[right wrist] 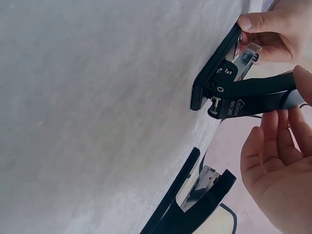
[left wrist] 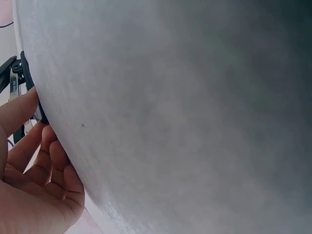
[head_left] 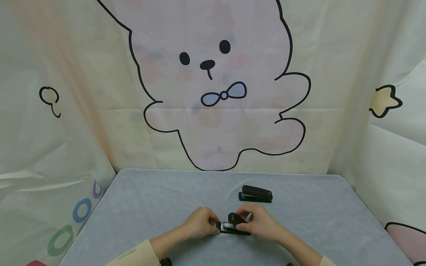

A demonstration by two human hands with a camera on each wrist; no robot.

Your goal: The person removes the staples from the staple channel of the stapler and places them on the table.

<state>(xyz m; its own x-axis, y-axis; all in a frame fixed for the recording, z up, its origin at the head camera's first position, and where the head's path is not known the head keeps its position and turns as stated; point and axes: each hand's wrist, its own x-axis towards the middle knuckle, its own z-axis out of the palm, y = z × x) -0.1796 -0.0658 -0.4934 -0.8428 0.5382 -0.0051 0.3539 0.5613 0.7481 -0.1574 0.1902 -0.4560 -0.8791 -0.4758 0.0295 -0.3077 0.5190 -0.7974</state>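
A black stapler (head_left: 227, 228) lies on the grey cloth with its top cover (right wrist: 261, 90) swung up and back from the base. My left hand (head_left: 200, 223) pinches the front end of the base between thumb and fingers. On the other side, my right hand (head_left: 263, 223) grips the raised cover near its free end, thumb on one side and fingers on the other. The metal staple channel (right wrist: 247, 61) shows between cover and base in the right wrist view. Just behind the right hand sits a second black stapler (head_left: 255, 194), untouched, its cover over its base.
A table under grey-blue cloth (head_left: 159, 199) spreads around the hands. Pale curtains (head_left: 332, 44) printed with a cartoon bear stand behind and on both sides. Dark bits of the wrist gear (head_left: 166, 262) show at the lower edge.
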